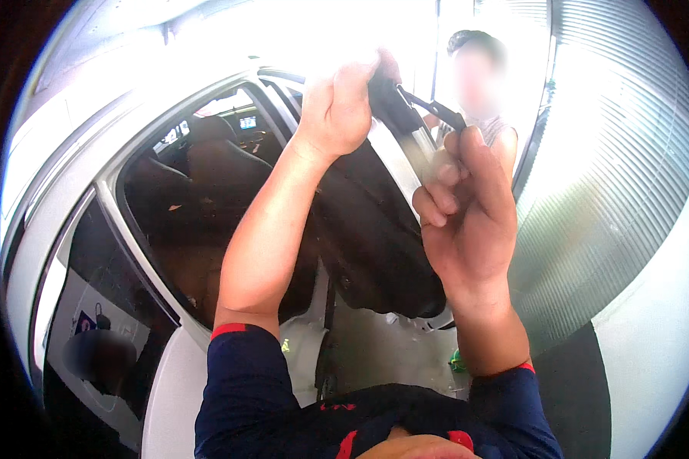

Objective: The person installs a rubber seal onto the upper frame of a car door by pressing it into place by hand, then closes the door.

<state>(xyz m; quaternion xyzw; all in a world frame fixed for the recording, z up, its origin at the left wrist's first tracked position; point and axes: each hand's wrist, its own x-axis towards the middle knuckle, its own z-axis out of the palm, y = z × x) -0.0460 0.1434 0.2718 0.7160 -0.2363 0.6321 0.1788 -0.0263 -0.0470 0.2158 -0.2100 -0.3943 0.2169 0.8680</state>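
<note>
End grip: right hand [471, 214], black strip [442, 112]

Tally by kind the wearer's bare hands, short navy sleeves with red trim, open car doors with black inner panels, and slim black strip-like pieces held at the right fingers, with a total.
Bare hands: 2 (left hand, right hand)
Navy sleeves, red-trimmed: 2 (left sleeve, right sleeve)
Black-panelled open car door: 1
Slim black strip-like piece: 1
Total: 6

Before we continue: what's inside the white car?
Dark seats and a small lit screen show inside. The left forearm covers part; what's behind it can't be seen.
</note>
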